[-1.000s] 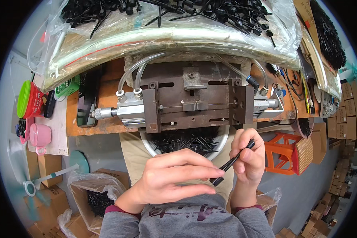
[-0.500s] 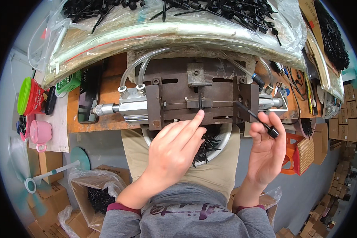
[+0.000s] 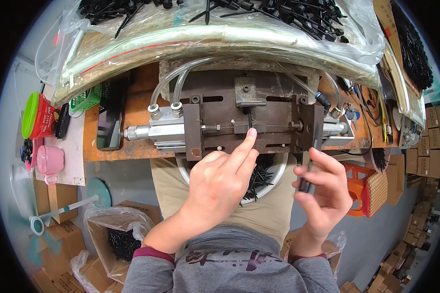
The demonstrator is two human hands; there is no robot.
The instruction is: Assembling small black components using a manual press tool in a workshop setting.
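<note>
My left hand (image 3: 222, 183) reaches over the front of a dark metal fixture (image 3: 220, 110). Its index finger is stretched out, the tip on a thin black stem (image 3: 250, 117) seated in the small central block (image 3: 242, 128); no thumb grip shows. Thin rods point at that block from both sides. My right hand (image 3: 327, 188), off the fixture's right front corner, is closed on a black stemmed plastic piece (image 3: 305, 184), smeared by motion, its stem pointing up. Below the fixture, a white-rimmed basin (image 3: 278, 183) on my lap holds many similar black pieces (image 3: 259, 183).
Air cylinders (image 3: 166, 131) with clear hoses (image 3: 173, 80) flank the fixture. Behind it, a plastic-lined tray (image 3: 220, 41) bears a heap of black pieces (image 3: 308, 17). A phone (image 3: 110, 122) and green basket (image 3: 85, 99) lie left. An orange stool (image 3: 359, 190) stands right.
My right hand has shifted left and turned its piece more upright. Rods on both sides of the fixture have slid inward toward the central block. My left fingertip stays on the stem.
</note>
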